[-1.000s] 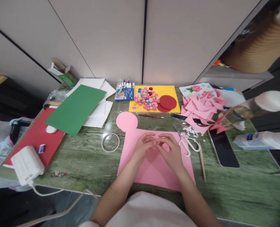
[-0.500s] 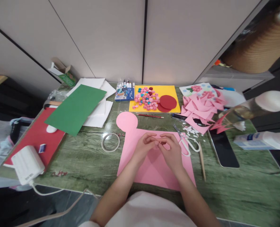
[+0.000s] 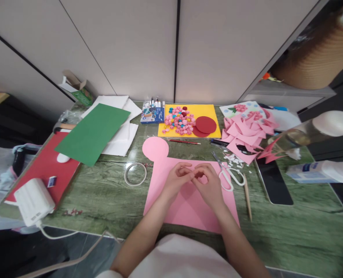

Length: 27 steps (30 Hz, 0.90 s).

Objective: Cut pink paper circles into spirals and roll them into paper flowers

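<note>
Over a pink paper sheet (image 3: 185, 204), my left hand (image 3: 177, 177) and my right hand (image 3: 208, 183) meet at their fingertips. Both are closed in a pinch. Whatever sits between the fingertips is too small and too hidden to make out. A stack of pink paper circles (image 3: 155, 148) lies at the sheet's upper left corner. White-handled scissors (image 3: 226, 170) rest by its right edge, beside a wooden stick (image 3: 248, 197). Left of the sheet lies a roll of tape (image 3: 126, 178). Behind my hands, many small pink, blue and red rolled balls (image 3: 179, 121) cover part of a yellow sheet (image 3: 214, 110).
Two red circles (image 3: 206, 125) lie on the yellow sheet. Pink scraps (image 3: 243, 133), a phone (image 3: 272, 181) and bottles, one a blue-white bottle (image 3: 319, 172), stand or lie right. Left are green paper (image 3: 93, 133), red paper (image 3: 44, 166) and a white adapter (image 3: 34, 200) with its cable.
The fingers of my right hand have curled and shifted slightly left against my left fingertips. My left hand and the things on the table look the same.
</note>
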Each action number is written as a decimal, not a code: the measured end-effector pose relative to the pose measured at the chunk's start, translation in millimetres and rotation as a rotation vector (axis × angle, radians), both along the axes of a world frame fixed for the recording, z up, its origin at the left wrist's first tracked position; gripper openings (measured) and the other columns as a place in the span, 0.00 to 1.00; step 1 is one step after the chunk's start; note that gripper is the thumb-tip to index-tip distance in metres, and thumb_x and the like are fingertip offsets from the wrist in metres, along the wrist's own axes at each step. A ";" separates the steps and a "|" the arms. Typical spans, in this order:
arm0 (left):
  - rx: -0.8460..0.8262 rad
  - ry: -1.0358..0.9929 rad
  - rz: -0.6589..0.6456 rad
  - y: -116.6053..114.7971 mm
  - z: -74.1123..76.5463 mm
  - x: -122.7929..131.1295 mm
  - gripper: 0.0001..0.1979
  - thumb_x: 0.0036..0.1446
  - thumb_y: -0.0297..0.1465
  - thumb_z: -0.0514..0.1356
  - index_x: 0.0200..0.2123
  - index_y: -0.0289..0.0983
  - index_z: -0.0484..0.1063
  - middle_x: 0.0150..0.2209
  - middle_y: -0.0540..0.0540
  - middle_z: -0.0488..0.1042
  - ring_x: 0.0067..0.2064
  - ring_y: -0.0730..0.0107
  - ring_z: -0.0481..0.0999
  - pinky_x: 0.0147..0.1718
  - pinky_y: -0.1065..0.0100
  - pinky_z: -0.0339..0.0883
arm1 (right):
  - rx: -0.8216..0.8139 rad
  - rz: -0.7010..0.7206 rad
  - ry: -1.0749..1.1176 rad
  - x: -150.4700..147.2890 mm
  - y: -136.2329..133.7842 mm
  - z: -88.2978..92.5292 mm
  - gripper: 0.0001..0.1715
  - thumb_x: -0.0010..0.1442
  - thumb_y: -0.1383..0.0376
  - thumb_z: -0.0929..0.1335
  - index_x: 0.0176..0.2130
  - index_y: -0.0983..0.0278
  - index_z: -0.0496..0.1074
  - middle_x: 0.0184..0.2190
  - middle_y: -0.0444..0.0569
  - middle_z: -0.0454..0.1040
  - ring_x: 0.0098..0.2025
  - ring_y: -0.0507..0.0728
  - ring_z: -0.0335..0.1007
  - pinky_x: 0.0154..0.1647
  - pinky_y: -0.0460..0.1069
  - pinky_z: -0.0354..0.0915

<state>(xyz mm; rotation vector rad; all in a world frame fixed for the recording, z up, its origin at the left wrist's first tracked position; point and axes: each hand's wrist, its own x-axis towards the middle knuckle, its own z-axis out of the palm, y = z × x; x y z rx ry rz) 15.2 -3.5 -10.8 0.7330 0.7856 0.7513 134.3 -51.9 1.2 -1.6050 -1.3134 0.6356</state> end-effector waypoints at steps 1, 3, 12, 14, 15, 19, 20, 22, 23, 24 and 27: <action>-0.007 0.013 0.015 0.5 -0.1 -0.8 0.18 0.42 0.29 0.66 0.38 0.34 0.67 0.26 0.51 0.73 0.28 0.77 0.72 0.30 0.74 0.62 | 0.001 0.011 0.007 0.0 -0.1 -0.1 0.04 0.51 0.71 0.67 0.29 0.61 0.70 0.33 0.45 0.66 0.31 0.52 0.64 0.33 0.48 0.65; -0.024 0.031 0.032 1.3 0.0 -2.1 0.18 0.42 0.30 0.66 0.39 0.35 0.67 0.27 0.51 0.72 0.26 0.79 0.70 0.26 0.76 0.60 | 0.003 0.024 0.012 0.1 -0.5 -0.8 0.05 0.53 0.69 0.67 0.32 0.60 0.71 0.34 0.46 0.66 0.31 0.51 0.64 0.33 0.49 0.65; -0.027 0.040 0.027 1.9 2.0 -1.8 0.18 0.41 0.30 0.66 0.38 0.35 0.67 0.25 0.52 0.72 0.26 0.77 0.71 0.26 0.76 0.60 | 0.009 0.083 -0.013 1.1 -2.3 -2.8 0.10 0.57 0.68 0.65 0.38 0.57 0.73 0.37 0.48 0.67 0.38 0.54 0.66 0.38 0.50 0.67; -0.021 0.046 0.034 1.6 1.6 -1.8 0.18 0.40 0.29 0.66 0.37 0.36 0.67 0.25 0.52 0.72 0.27 0.77 0.71 0.27 0.75 0.61 | 0.005 0.124 -0.026 0.2 -2.4 -2.7 0.12 0.59 0.68 0.63 0.41 0.56 0.73 0.38 0.48 0.67 0.41 0.55 0.66 0.41 0.51 0.66; -0.016 0.054 0.041 1.4 1.3 -1.9 0.18 0.40 0.29 0.66 0.37 0.36 0.67 0.25 0.53 0.72 0.26 0.77 0.71 0.27 0.75 0.61 | 0.004 0.133 -0.031 -0.4 -2.3 -2.9 0.13 0.59 0.68 0.63 0.41 0.56 0.73 0.38 0.48 0.67 0.42 0.55 0.65 0.42 0.51 0.66; 0.011 0.075 0.047 -0.1 -0.4 -1.5 0.17 0.43 0.29 0.65 0.38 0.36 0.67 0.26 0.53 0.72 0.26 0.78 0.71 0.27 0.76 0.61 | 0.009 0.080 -0.053 -2.3 -2.1 -5.4 0.13 0.59 0.68 0.62 0.40 0.58 0.73 0.38 0.49 0.67 0.42 0.55 0.65 0.43 0.52 0.66; 0.015 0.072 0.042 -0.5 -0.7 -1.2 0.17 0.43 0.30 0.65 0.39 0.36 0.67 0.26 0.52 0.72 0.27 0.78 0.71 0.27 0.76 0.61 | 0.013 0.054 -0.057 -2.3 -2.1 -6.3 0.12 0.59 0.68 0.63 0.39 0.58 0.73 0.38 0.49 0.67 0.42 0.55 0.66 0.42 0.52 0.66; 0.017 0.064 0.028 -1.0 -0.8 -0.4 0.17 0.44 0.30 0.65 0.39 0.36 0.67 0.27 0.51 0.72 0.28 0.76 0.72 0.27 0.75 0.62 | 0.020 0.008 -0.060 -1.4 -2.2 -8.0 0.11 0.57 0.68 0.64 0.37 0.58 0.74 0.38 0.49 0.67 0.42 0.56 0.66 0.41 0.52 0.67; 0.015 0.061 0.023 -1.1 -0.4 0.0 0.18 0.44 0.30 0.65 0.39 0.36 0.66 0.27 0.51 0.73 0.29 0.75 0.73 0.28 0.74 0.62 | 0.022 -0.011 -0.059 -0.8 -2.2 -8.5 0.10 0.56 0.68 0.65 0.36 0.58 0.74 0.38 0.49 0.67 0.42 0.56 0.66 0.40 0.52 0.67; 0.012 0.058 0.021 -1.2 0.1 0.4 0.18 0.43 0.31 0.65 0.39 0.36 0.66 0.28 0.51 0.73 0.30 0.74 0.73 0.29 0.74 0.62 | 0.024 -0.027 -0.057 0.0 -2.3 -8.8 0.08 0.55 0.67 0.65 0.35 0.59 0.74 0.38 0.49 0.67 0.41 0.56 0.66 0.39 0.52 0.67; 0.002 0.051 0.018 -1.2 2.2 1.1 0.18 0.42 0.30 0.66 0.37 0.35 0.67 0.28 0.50 0.74 0.31 0.73 0.74 0.31 0.73 0.63 | 0.022 -0.057 -0.039 1.7 -2.1 -7.4 0.05 0.53 0.67 0.66 0.30 0.60 0.73 0.37 0.48 0.67 0.40 0.56 0.66 0.37 0.51 0.67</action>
